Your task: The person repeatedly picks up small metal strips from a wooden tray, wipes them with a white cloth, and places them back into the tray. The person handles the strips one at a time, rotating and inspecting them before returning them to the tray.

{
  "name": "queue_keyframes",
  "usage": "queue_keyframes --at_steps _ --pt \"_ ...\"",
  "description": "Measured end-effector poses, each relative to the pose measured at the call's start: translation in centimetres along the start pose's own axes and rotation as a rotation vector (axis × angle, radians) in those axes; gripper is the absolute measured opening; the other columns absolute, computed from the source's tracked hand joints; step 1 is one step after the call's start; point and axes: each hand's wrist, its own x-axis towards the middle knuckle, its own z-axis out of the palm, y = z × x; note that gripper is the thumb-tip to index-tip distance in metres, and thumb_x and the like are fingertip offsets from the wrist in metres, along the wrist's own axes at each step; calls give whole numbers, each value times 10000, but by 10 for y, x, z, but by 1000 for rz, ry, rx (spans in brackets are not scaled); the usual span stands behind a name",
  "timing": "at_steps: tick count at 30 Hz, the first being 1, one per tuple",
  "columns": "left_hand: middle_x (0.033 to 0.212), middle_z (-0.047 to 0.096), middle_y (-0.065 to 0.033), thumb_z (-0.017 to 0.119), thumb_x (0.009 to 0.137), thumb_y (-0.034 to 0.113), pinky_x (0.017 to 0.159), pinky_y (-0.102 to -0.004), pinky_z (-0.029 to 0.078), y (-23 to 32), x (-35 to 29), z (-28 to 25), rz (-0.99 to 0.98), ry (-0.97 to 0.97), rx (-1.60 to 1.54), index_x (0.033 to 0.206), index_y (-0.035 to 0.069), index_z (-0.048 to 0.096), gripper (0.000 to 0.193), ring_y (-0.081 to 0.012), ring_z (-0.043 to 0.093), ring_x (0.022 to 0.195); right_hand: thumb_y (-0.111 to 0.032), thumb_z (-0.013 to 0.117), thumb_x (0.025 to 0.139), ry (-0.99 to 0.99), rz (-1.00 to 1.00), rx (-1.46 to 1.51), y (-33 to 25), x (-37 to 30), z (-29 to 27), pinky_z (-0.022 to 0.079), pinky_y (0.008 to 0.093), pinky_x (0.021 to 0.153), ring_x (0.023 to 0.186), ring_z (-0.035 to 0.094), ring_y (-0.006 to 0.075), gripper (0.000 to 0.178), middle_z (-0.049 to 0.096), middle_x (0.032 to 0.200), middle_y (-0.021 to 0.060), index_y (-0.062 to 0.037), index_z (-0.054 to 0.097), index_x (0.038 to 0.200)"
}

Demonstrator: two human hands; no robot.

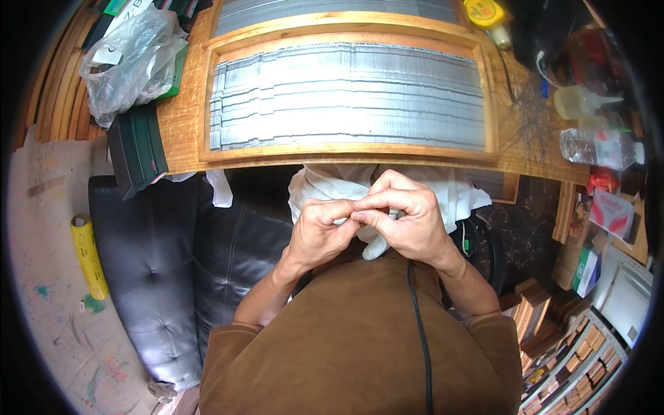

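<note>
My left hand (319, 228) and my right hand (409, 220) meet in front of my chest, fingertips pinched together. Whatever lies between the fingertips is too small or too hidden to make out. Below them a white cloth (453, 200) drapes over my lap, with a rounded pale tip (375, 247) showing under the right hand. Just beyond the hands, at the table's near edge, lies a shallow wooden tray (353, 153). Rows of thin, shiny grey metal strips (346, 104) fill it, packed closely side by side.
The wooden table (181, 131) carries a second framed tray behind, a clear plastic bag (135, 66) and dark green box (138, 149) at left, and a yellow tape measure (484, 12) at right. Plastic bottles (598, 148) stand right. A black leather sofa (155, 256) is left.
</note>
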Motion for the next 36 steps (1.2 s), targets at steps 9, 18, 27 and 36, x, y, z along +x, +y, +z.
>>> queue_keyframes --at_steps 9,18,27,36 --pt "790 755 -134 714 926 22 602 -267 536 -1 2 2 13 19 8 1032 -24 767 128 -145 724 674 62 800 825 23 -15 -19 2 -2 2 463 247 564 680 601 104 160 654 819 46 3 798 974" --pt "772 731 -110 699 939 18 600 -272 503 -5 -1 -5 -88 -74 -66 1021 -22 761 110 -98 664 679 61 808 823 46 70 -2 0 -6 4 484 242 590 690 608 106 195 667 836 58 1 799 1009" --pt "833 764 -136 710 938 20 614 -269 527 3 2 -3 -34 -67 -66 1030 -27 756 113 -134 714 701 49 806 832 23 50 7 -1 -7 0 491 247 606 702 615 106 185 674 846 55 2 800 1012" --pt "730 721 -135 724 906 18 550 -264 508 -3 -3 2 40 14 51 1009 -23 766 118 -137 683 586 44 810 831 -22 68 51 4 -6 -2 476 247 591 689 603 97 142 678 833 49 1 804 967"
